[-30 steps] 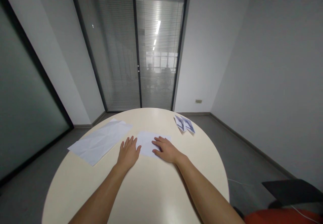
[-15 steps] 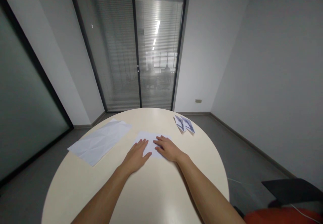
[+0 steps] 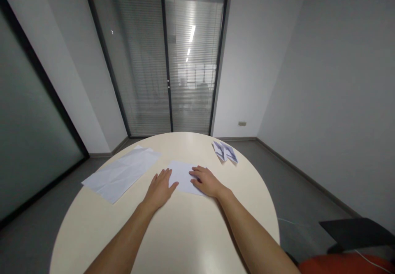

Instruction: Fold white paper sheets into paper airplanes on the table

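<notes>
A small white sheet of paper (image 3: pixel 184 178) lies flat on the round cream table (image 3: pixel 185 233) in the head view. At its left edge, my left hand (image 3: pixel 159 189) rests with fingers spread and holds nothing. Over the sheet's right part lies my right hand (image 3: pixel 206 180), fingers apart, hiding some of the paper. A larger creased white sheet (image 3: pixel 123 173) is on the left side of the table. Near the far right edge stands a folded printed paper (image 3: pixel 225 152), blue-grey and white.
A black flat object (image 3: pixel 358 233) and a red-orange seat (image 3: pixel 345 263) are at the lower right, beside the table. Beyond the table's far edge is a glass partition with blinds (image 3: pixel 194 60). A thin white cable crosses the floor at the right.
My left hand has slid left, from on top of the small sheet to its left edge, uncovering more of it. My right hand has barely moved.
</notes>
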Demonstrator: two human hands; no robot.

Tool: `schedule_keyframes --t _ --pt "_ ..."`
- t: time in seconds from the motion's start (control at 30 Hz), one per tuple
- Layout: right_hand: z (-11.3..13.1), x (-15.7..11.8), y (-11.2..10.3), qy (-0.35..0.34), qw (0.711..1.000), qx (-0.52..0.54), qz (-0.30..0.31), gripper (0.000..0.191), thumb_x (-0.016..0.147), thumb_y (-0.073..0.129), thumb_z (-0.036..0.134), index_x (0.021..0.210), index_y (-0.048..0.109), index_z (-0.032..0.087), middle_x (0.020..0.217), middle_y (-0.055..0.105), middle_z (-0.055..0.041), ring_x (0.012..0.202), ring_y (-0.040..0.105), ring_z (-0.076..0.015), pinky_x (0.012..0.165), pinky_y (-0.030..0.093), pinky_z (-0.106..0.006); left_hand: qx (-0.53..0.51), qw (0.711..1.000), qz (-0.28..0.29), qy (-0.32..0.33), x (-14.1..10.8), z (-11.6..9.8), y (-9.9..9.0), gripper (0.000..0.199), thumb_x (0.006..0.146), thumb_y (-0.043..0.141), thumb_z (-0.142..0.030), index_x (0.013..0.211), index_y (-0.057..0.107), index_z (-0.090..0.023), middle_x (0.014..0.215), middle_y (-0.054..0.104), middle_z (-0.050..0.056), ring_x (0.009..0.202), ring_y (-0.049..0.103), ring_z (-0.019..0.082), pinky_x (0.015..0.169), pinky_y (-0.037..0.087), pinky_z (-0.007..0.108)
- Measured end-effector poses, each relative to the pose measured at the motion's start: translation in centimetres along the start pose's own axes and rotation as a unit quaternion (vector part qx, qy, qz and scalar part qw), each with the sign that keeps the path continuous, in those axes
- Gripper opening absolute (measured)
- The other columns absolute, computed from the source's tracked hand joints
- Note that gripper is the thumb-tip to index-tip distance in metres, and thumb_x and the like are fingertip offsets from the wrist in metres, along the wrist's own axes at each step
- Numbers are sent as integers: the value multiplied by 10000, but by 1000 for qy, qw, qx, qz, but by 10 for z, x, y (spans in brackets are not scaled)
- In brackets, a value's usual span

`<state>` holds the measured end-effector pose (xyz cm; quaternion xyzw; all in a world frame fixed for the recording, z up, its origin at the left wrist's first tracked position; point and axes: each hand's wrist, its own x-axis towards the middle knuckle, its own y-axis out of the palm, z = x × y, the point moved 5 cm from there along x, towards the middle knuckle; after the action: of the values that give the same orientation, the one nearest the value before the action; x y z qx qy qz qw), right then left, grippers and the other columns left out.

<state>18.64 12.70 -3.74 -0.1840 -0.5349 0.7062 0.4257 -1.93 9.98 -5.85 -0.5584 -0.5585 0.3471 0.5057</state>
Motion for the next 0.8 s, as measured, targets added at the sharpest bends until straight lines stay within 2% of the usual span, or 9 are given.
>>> schedule_keyframes --t 0.13,0.23,0.3,0.47,0.6,0.7,0.8 --pt "3 -1 1 -3 1000 3 4 456 969 507 412 1368 603 213 1470 535 -126 1407 420 -299 1162 300 -508 -24 998 -22 45 -1 -5 -5 562 972 459 -396 1476 436 -149 1571 405 136 1492 301 279 1225 226 487" --pt "2 -1 0 5 1000 4 4 469 967 513 425 1381 597 220 1480 525 -129 1407 422 -303 1162 299 -509 -63 992 29 110 -4 -12 -1 556 986 437 -441 1492 436 -209 1605 351 87 1510 259 238 1228 229 453" --pt "-1 -1 -1 9 1000 2 0 471 963 525 432 1377 605 223 1480 525 -131 1403 430 -300 1162 305 -489 -73 987 63 128 -6 -14 2 533 992 424 -471 1480 460 -261 1612 337 55 1511 255 230 1229 220 459" --pt "-17 -3 -9 32 999 -8 -38 414 955 553 387 1298 676 190 1405 590 -156 1330 515 -272 1129 362 -404 -63 987 78 128 -10 -11 2 539 984 437 -513 1478 470 -299 1623 310 39 1518 233 238 1234 193 471" --pt "-21 -2 -13 35 997 -2 -64 346 943 564 327 1230 717 211 1346 635 -132 1267 561 -263 1103 385 -417 -55 989 75 119 -9 -9 1 558 977 437 -545 1479 469 -305 1625 304 36 1521 223 250 1233 197 478" --pt "-17 0 -10 13 997 29 -68 322 923 587 308 1201 727 225 1324 652 -110 1249 572 -273 1112 374 -451 -42 992 66 94 -7 -6 1 562 985 420 -530 1485 463 -277 1620 317 51 1515 242 261 1228 205 487" --pt "-9 2 -6 -32 994 89 -56 342 922 606 369 1202 723 212 1291 676 -109 1244 581 -276 1104 398 -437 -31 995 61 73 -5 -2 2 562 988 416 -514 1483 465 -254 1616 326 63 1510 254 276 1224 207 502"
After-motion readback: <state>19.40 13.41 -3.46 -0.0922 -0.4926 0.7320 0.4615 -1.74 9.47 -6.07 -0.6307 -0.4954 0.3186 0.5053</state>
